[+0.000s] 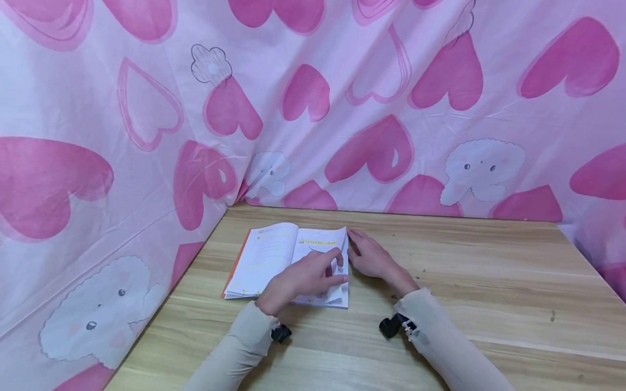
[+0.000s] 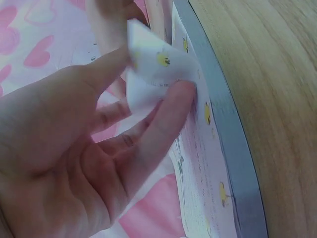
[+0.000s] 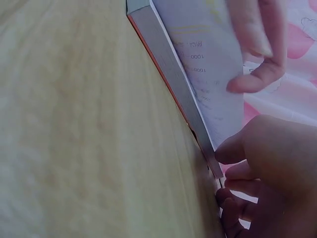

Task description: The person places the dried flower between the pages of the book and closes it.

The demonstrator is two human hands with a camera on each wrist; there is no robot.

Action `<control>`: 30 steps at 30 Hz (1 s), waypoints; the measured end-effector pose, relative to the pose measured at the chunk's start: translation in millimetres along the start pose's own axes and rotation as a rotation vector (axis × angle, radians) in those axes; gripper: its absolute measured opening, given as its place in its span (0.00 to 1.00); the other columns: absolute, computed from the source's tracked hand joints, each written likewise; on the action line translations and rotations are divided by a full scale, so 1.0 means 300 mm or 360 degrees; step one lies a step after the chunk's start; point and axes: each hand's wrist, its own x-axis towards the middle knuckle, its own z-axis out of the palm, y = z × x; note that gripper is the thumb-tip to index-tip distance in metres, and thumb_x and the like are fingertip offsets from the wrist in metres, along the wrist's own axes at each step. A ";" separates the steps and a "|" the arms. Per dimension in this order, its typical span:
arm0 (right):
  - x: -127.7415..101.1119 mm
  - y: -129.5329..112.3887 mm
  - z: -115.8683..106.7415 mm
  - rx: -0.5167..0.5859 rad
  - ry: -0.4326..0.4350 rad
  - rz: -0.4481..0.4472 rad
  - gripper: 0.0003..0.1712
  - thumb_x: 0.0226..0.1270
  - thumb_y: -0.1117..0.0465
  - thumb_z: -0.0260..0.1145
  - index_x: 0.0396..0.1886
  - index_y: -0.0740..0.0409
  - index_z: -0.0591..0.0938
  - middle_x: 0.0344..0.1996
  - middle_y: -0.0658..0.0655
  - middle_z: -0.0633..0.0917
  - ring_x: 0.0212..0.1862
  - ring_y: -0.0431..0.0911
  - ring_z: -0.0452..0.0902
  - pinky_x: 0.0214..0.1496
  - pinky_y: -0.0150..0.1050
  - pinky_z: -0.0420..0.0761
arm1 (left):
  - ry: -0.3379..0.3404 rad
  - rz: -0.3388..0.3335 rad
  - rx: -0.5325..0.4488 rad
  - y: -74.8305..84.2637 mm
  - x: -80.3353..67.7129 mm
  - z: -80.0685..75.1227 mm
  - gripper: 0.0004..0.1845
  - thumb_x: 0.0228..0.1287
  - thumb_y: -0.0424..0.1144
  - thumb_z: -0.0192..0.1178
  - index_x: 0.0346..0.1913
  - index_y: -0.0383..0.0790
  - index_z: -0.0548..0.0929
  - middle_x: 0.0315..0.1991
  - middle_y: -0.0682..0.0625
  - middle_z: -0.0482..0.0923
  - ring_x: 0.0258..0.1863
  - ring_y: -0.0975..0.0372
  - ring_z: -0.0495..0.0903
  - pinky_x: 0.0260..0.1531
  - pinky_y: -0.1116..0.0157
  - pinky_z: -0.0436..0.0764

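Note:
An open book (image 1: 266,258) with an orange cover edge lies on the table, its printed pages facing up. My left hand (image 1: 308,274) is over the right-hand page, fingers bent. In the left wrist view a lifted, blurred page (image 2: 153,74) with small yellow pictures curls between the thumb and fingers of that hand (image 2: 94,134). At the book's upper right corner is my right hand (image 1: 374,258). The right wrist view shows this hand (image 3: 277,163) with its thumb at the page edge and its other fingers curled beside the book's side (image 3: 183,89).
The wooden table (image 1: 464,282) extends to the right of the book and towards me. A pink and white cloth (image 1: 303,152) with hearts hangs behind the table and along its left side. A black strap device (image 1: 391,326) sits on the right wrist.

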 end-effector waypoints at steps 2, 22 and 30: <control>0.000 0.000 0.000 0.0010 0.0011 -0.0026 0.35 0.85 0.59 0.58 0.84 0.65 0.64 0.84 0.66 0.65 0.86 0.61 0.59 0.85 0.61 0.62 | 0.0055 0.0029 -0.0029 -0.003 0.005 0.001 0.10 0.85 0.47 0.57 0.50 0.43 0.79 0.24 0.52 0.82 0.17 0.68 0.82 0.26 0.70 0.77; 0.001 0.004 0.001 0.0036 -0.0010 -0.0092 0.31 0.84 0.60 0.60 0.81 0.63 0.70 0.83 0.65 0.68 0.85 0.61 0.62 0.84 0.61 0.65 | 0.0326 0.0001 0.0090 -0.047 0.008 -0.066 0.19 0.75 0.38 0.69 0.63 0.34 0.86 0.62 0.43 0.84 0.48 0.59 0.88 0.50 0.62 0.87; 0.003 0.007 0.006 0.0023 -0.0014 -0.0080 0.31 0.84 0.60 0.59 0.82 0.63 0.70 0.83 0.64 0.67 0.85 0.61 0.62 0.84 0.61 0.64 | 0.0666 -0.0096 -0.0116 -0.051 0.011 -0.092 0.07 0.77 0.39 0.68 0.47 0.43 0.94 0.44 0.50 0.93 0.39 0.61 0.91 0.39 0.66 0.88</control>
